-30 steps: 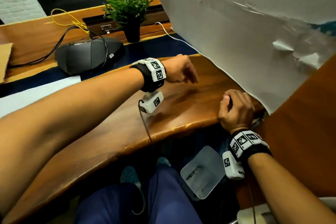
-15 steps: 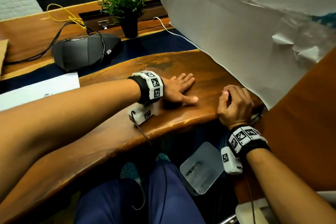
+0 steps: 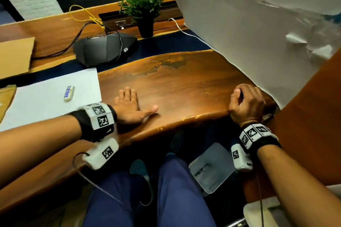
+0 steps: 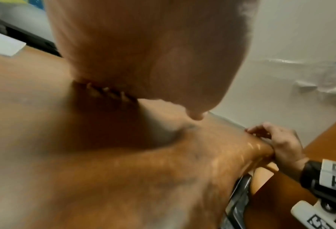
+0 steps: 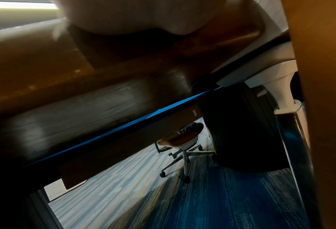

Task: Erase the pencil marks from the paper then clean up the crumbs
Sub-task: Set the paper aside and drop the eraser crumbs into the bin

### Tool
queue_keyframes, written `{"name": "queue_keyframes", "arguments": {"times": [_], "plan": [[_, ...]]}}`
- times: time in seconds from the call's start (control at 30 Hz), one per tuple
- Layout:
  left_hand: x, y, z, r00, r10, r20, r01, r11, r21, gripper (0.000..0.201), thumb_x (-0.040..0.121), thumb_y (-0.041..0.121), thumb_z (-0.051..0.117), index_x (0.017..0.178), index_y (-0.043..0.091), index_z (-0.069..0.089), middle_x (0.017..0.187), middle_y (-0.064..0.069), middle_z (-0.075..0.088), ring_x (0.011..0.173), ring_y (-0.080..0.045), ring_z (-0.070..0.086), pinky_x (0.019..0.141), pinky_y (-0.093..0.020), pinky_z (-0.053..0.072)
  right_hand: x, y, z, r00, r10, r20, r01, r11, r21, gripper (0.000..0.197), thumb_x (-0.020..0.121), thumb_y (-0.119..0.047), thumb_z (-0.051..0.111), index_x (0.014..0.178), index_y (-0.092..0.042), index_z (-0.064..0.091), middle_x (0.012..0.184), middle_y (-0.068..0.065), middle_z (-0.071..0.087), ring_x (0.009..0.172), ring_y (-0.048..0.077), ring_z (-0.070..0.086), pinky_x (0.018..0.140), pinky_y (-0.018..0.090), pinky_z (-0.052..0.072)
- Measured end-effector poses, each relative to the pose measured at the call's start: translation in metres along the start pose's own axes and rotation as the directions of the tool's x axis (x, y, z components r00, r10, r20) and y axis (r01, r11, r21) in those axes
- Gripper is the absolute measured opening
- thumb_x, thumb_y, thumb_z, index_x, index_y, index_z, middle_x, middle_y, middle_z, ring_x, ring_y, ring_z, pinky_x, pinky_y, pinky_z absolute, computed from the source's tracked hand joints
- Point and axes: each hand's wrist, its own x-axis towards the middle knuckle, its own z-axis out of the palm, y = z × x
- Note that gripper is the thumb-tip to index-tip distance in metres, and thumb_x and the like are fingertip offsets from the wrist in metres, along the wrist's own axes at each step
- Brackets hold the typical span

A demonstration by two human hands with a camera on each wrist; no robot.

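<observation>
Since the earlier frame, left hand (image 3: 132, 108) has slid leftward, flat with fingers spread, probably sweeping crumbs. Head view: right hand (image 3: 246, 104) curled at the table (image 3: 184, 83) edge; whether it holds anything cannot be told. One paper (image 3: 46, 97), far left, bears one eraser (image 3: 69, 93). Left wrist view: blurred palm on wood. Right wrist view: table underside only.

Desk count, 1 person seated

2 hands: left hand (image 3: 132, 109), right hand (image 3: 246, 104). 1 wooden desk (image 3: 184, 86). 1 paper sheet (image 3: 48, 97) w/ 1 eraser (image 3: 69, 93) on it. 1 potted plant (image 3: 143, 8). 1 black speaker unit (image 3: 105, 49). 1 big white board (image 3: 258, 33). 2 cardboard pcs (image 3: 15, 55). 1 office chair (image 5: 180, 143) beyond the desk.
</observation>
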Motion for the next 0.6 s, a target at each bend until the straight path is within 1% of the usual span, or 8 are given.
{"name": "queue_keyframes", "arguments": {"times": [0.1, 0.2, 0.3, 0.37, 0.43, 0.5, 0.53, 0.6], "plan": [[-0.005, 0.036, 0.007, 0.996, 0.086, -0.014, -0.087, 0.994, -0.062, 0.136, 0.059, 0.096, 0.010, 0.152, 0.001, -0.016, 0.158, -0.019, -0.026, 0.147, -0.035, -0.022, 0.120, -0.050, -0.007, 0.000, -0.001, 0.000, 1.000, 0.009, 0.002, -0.009, 1.000, -0.007, 0.025, 0.089, -0.020, 0.047, 0.078, -0.005, 0.063, 0.082, 0.013, 0.067, 0.074, 0.034, 0.053, 0.068, 0.037, 0.041], [-0.014, 0.092, 0.012, 0.982, 0.188, -0.010, -0.188, 0.976, -0.110, 0.124, 0.074, 0.092, 0.022, 0.152, 0.004, -0.018, 0.157, -0.015, -0.029, 0.146, -0.032, -0.025, 0.119, -0.048, -0.012, 0.001, -0.003, 0.000, 1.000, 0.007, 0.016, -0.007, 1.000, -0.006, 0.026, 0.088, -0.020, 0.045, 0.078, -0.004, 0.063, 0.082, 0.015, 0.067, 0.074, 0.035, 0.053, 0.068, 0.038, 0.041], [-0.024, 0.142, 0.013, 0.955, 0.296, -0.023, -0.295, 0.938, -0.184, 0.119, 0.080, 0.087, 0.029, 0.153, 0.006, -0.017, 0.159, -0.013, -0.026, 0.147, -0.029, -0.023, 0.120, -0.046, -0.012, 0.001, -0.001, -0.001, 1.000, 0.000, 0.022, 0.001, 1.000, -0.023, 0.026, 0.089, -0.020, 0.045, 0.078, -0.004, 0.062, 0.082, 0.016, 0.066, 0.074, 0.034, 0.052, 0.068, 0.038, 0.039], [-0.030, 0.156, 0.011, 0.942, 0.330, -0.058, -0.334, 0.911, -0.242, 0.115, 0.083, 0.083, 0.033, 0.154, 0.006, -0.016, 0.160, -0.012, -0.024, 0.148, -0.027, -0.021, 0.121, -0.043, -0.011, 0.000, 0.000, 0.000, 1.000, -0.004, 0.025, 0.005, 1.000, -0.029, 0.027, 0.089, -0.020, 0.044, 0.079, -0.004, 0.062, 0.083, 0.016, 0.067, 0.074, 0.034, 0.052, 0.067, 0.037, 0.038], [-0.036, 0.149, 0.009, 0.941, 0.321, -0.106, -0.337, 0.914, -0.224, 0.114, 0.084, 0.082, 0.033, 0.153, 0.006, -0.017, 0.159, -0.012, -0.026, 0.147, -0.027, -0.024, 0.120, -0.042, -0.012, 0.000, 0.001, 0.001, 1.000, -0.005, 0.023, 0.006, 1.000, -0.026, 0.027, 0.089, -0.020, 0.044, 0.080, -0.003, 0.063, 0.083, 0.016, 0.067, 0.074, 0.034, 0.052, 0.067, 0.036, 0.038], [-0.037, 0.124, 0.006, 0.953, 0.279, -0.115, -0.294, 0.945, -0.144, 0.116, 0.082, 0.085, 0.026, 0.151, 0.005, -0.021, 0.156, -0.014, -0.032, 0.144, -0.031, -0.029, 0.119, -0.045, -0.014, 0.000, 0.002, 0.002, 1.000, -0.004, 0.014, 0.005, 1.000, -0.025, 0.028, 0.090, -0.020, 0.044, 0.081, -0.003, 0.064, 0.084, 0.016, 0.067, 0.074, 0.033, 0.052, 0.066, 0.035, 0.036], [-0.035, 0.106, 0.004, 0.967, 0.235, -0.095, -0.244, 0.964, -0.107, 0.118, 0.080, 0.087, 0.022, 0.151, 0.003, -0.022, 0.154, -0.016, -0.034, 0.143, -0.033, -0.031, 0.119, -0.047, -0.015, 0.000, 0.002, 0.002, 1.000, -0.004, 0.011, 0.004, 1.000, -0.024, 0.029, 0.091, -0.020, 0.044, 0.081, -0.003, 0.064, 0.083, 0.016, 0.067, 0.074, 0.033, 0.052, 0.067, 0.034, 0.035], [-0.025, 0.070, 0.002, 0.995, 0.098, -0.029, -0.100, 0.992, -0.077, 0.122, 0.076, 0.090, 0.016, 0.150, 0.000, -0.020, 0.154, -0.020, -0.032, 0.144, -0.037, -0.028, 0.119, -0.050, -0.013, 0.000, 0.003, 0.003, 1.000, -0.005, 0.001, 0.005, 1.000, -0.025, 0.029, 0.092, -0.021, 0.044, 0.081, -0.003, 0.064, 0.083, 0.015, 0.067, 0.073, 0.033, 0.052, 0.067, 0.034, 0.036]]}}
